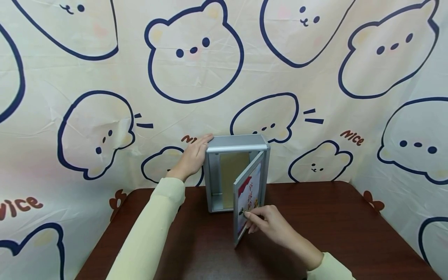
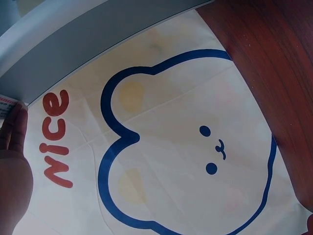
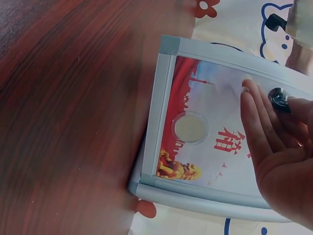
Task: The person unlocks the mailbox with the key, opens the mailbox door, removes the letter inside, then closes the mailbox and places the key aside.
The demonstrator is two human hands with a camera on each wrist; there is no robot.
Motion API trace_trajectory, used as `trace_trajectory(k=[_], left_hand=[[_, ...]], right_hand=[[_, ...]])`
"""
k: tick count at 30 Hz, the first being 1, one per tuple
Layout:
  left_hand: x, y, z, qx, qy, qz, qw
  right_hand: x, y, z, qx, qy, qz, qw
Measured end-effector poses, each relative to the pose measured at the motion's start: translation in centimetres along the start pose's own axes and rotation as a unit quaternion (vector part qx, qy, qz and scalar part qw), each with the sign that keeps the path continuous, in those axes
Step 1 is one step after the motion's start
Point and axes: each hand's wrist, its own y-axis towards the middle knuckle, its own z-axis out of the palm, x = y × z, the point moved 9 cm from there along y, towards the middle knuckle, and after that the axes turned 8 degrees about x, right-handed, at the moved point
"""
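The head view is bright, with soft shadows on the worktop (image 1: pixel 322 217). The left wrist view is dimmer, making the left hand (image 2: pixel 13 174) look dark.

Through the left wrist view I saw a smooth grey box (image 2: pixel 98 46) slanting across the upper left. The left hand (image 2: pixel 16 176) showed at the left edge, its fingertips up by the box's edge and a small printed label (image 2: pixel 6 104). Pale cloth (image 2: pixel 168 196) filled the middle, bearing a blue-outlined bear face (image 2: pixel 190 142) and red "Nice" lettering (image 2: pixel 55 139), both turned sideways; the red-brown worktop (image 2: pixel 266 73) lay at right.
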Motion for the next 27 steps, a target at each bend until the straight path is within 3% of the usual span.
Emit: trace_trajectory(k=[27], left_hand=[[0.0, 0.0, -0.1, -0.008, 0.001, 0.005, 1.0]], right_hand=[[-1.8, -2.3, -1.6, 0.058, 0.109, 0.012, 0.992]])
